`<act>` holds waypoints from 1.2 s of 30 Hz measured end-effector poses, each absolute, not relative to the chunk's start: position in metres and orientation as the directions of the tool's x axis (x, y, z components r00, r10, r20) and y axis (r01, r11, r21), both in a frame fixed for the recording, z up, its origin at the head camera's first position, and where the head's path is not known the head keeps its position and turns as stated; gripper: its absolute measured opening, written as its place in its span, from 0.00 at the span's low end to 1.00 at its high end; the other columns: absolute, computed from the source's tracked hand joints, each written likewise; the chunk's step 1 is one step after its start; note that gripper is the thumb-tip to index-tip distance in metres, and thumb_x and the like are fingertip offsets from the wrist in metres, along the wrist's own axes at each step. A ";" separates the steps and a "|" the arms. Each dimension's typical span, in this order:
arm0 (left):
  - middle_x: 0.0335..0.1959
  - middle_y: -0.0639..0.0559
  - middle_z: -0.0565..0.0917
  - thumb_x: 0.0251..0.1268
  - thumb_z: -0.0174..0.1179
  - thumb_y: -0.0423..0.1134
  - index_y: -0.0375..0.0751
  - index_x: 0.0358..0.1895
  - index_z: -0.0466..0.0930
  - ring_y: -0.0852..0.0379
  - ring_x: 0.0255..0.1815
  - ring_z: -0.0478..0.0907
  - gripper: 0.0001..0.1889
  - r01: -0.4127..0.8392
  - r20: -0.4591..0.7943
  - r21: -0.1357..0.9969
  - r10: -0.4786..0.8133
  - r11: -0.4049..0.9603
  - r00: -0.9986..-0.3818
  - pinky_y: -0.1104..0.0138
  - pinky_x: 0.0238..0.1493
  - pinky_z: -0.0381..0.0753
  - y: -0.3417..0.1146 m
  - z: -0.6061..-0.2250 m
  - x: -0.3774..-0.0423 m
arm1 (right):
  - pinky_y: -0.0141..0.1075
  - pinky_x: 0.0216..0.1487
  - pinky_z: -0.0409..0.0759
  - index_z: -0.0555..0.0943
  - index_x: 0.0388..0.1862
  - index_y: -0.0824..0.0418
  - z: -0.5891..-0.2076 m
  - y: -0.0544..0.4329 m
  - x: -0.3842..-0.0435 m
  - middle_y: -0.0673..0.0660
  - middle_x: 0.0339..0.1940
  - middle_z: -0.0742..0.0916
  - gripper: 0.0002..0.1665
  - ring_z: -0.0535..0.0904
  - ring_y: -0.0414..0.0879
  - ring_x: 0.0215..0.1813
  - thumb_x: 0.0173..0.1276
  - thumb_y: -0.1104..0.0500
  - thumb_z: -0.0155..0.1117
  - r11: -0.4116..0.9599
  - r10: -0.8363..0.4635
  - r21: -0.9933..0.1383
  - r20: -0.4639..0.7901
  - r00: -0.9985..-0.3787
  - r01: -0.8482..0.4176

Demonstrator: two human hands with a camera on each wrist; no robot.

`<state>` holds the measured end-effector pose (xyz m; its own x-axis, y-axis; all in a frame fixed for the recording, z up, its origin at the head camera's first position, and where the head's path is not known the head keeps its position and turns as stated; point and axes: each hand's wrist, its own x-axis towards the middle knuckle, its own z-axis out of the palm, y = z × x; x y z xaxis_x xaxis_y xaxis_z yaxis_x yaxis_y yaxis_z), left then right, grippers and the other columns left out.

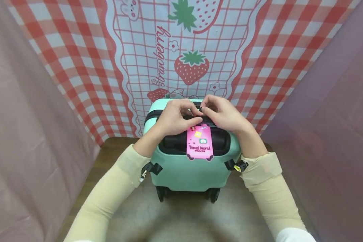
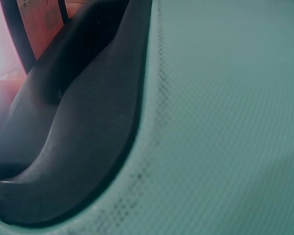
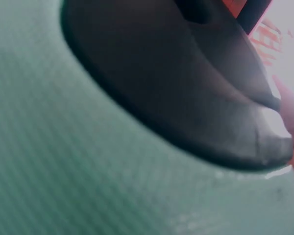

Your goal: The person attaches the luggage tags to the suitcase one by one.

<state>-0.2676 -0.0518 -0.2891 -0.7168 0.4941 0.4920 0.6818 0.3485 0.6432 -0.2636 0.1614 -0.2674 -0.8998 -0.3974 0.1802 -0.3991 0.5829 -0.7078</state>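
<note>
A mint-green suitcase stands upright with its black handle recess facing the head camera. Over the recess hangs a pink luggage tag printed "Travel World". At the tag's top, my left hand pinches the tag's black strap between thumb and index finger, which mostly hide it. Meeting it from the other side, my right hand pinches a small dark end of the same strap. Both wrist views show mainly the suitcase shell and the black recess edge.
Black wheels support the suitcase on a brown wooden surface. Behind it hangs a red-checked cloth with strawberry prints. Pinkish drapes close in both sides. Small cameras are strapped at the wrists.
</note>
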 end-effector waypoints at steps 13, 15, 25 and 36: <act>0.45 0.49 0.92 0.68 0.73 0.36 0.41 0.38 0.89 0.53 0.47 0.91 0.03 0.676 0.470 0.649 0.516 0.348 -0.716 0.62 0.55 0.89 -0.051 -0.289 -0.268 | 0.34 0.47 0.77 0.78 0.50 0.64 -0.271 0.163 -0.266 0.61 0.45 0.87 0.11 0.82 0.48 0.43 0.85 0.57 0.55 0.535 -0.392 -0.749 0.190 -0.900 -0.391; 0.45 0.49 0.91 0.68 0.73 0.37 0.41 0.38 0.89 0.53 0.47 0.91 0.03 0.673 0.463 0.652 0.519 0.350 -0.718 0.61 0.56 0.89 -0.050 -0.289 -0.269 | 0.34 0.47 0.77 0.78 0.50 0.64 -0.271 0.164 -0.266 0.60 0.45 0.87 0.11 0.81 0.48 0.43 0.85 0.56 0.56 0.537 -0.391 -0.749 0.186 -0.901 -0.387; 0.42 0.49 0.90 0.67 0.73 0.37 0.42 0.40 0.92 0.54 0.46 0.91 0.03 0.687 0.482 0.634 0.514 0.354 -0.710 0.63 0.54 0.89 -0.049 -0.290 -0.269 | 0.33 0.42 0.76 0.78 0.51 0.65 -0.273 0.165 -0.266 0.60 0.40 0.84 0.11 0.79 0.47 0.39 0.84 0.57 0.56 0.512 -0.383 -0.772 0.187 -0.905 -0.376; 0.41 0.50 0.88 0.66 0.74 0.36 0.43 0.42 0.92 0.54 0.47 0.89 0.05 0.720 0.522 0.599 0.512 0.350 -0.682 0.63 0.56 0.88 -0.050 -0.292 -0.268 | 0.32 0.41 0.78 0.78 0.51 0.66 -0.277 0.167 -0.268 0.59 0.42 0.85 0.11 0.81 0.44 0.39 0.84 0.58 0.56 0.470 -0.361 -0.799 0.213 -0.908 -0.375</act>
